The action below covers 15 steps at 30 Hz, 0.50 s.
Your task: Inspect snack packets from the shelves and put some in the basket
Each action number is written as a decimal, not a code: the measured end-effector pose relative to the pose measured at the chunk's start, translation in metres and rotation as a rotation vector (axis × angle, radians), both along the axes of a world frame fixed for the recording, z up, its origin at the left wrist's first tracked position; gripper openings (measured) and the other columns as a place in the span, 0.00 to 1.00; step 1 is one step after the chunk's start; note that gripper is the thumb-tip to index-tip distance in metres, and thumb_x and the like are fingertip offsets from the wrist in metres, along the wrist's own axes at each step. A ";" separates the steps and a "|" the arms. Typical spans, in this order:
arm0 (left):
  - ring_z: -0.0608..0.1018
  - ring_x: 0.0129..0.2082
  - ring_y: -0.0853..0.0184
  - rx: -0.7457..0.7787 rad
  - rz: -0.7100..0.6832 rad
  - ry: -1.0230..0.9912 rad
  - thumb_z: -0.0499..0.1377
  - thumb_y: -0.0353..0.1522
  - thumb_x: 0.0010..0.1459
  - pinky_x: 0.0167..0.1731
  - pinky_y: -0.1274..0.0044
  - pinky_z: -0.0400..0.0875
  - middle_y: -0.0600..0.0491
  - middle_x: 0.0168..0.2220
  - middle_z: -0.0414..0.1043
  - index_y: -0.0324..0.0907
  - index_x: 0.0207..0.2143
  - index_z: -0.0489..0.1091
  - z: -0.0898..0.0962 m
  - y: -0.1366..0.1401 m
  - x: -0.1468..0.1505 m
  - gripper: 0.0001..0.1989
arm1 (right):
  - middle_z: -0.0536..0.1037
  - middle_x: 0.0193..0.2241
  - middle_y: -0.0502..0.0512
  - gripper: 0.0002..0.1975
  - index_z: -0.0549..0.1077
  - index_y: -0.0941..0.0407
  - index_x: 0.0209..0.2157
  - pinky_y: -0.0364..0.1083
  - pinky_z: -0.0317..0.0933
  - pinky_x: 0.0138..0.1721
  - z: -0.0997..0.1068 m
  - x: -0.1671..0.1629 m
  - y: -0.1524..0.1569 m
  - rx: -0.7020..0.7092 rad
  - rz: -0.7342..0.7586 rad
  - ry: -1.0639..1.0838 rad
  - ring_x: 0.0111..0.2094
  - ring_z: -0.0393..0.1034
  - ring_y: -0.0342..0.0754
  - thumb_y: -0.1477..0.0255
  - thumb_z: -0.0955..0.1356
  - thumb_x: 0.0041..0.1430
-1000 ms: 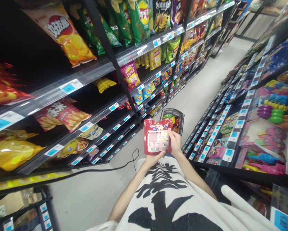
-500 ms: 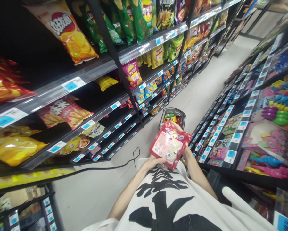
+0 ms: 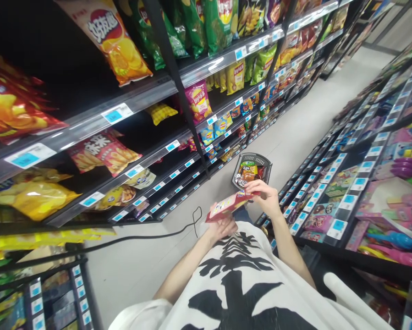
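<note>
A red snack bag [image 3: 228, 206] is held in front of my waist, turned nearly edge-on so its printed side shows as a narrow strip. My left hand [image 3: 223, 226] grips it from below at the left end. At the right end, my right hand [image 3: 263, 195] pinches the upper corner between thumb and fingers. Just beyond the bag, a dark grey shopping basket [image 3: 268, 166] stands on the floor. Several colourful packets [image 3: 249, 172] lie in it. What the bag contains cannot be seen.
Shelves of chip bags [image 3: 199, 98] line the left side. Toy and sweets shelves [image 3: 346, 183] run along the right, close to my right arm. A black cable [image 3: 151, 239] crosses at lower left, in front of another shelf rack [image 3: 37, 298]. The pale floor aisle [image 3: 312, 105] leads ahead.
The bag has tipped from showing its broad back face to nearly edge-on. My right hand has moved to its upper right corner. The basket's contents are more exposed, and the view has shifted slightly.
</note>
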State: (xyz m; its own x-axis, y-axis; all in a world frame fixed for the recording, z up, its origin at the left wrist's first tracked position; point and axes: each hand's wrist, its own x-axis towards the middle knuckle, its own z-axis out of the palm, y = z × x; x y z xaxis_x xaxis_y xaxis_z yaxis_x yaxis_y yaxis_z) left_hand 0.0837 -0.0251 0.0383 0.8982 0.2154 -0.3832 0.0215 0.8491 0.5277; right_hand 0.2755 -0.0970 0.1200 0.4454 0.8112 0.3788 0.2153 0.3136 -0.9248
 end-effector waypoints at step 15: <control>0.79 0.38 0.62 0.338 -0.161 0.154 0.66 0.29 0.44 0.33 0.77 0.70 0.47 0.38 0.80 0.37 0.44 0.74 -0.023 -0.002 0.020 0.21 | 0.59 0.19 0.45 0.22 0.67 0.57 0.19 0.44 0.50 0.25 0.000 0.015 -0.005 -0.291 -0.563 -0.342 0.22 0.53 0.41 0.61 0.69 0.63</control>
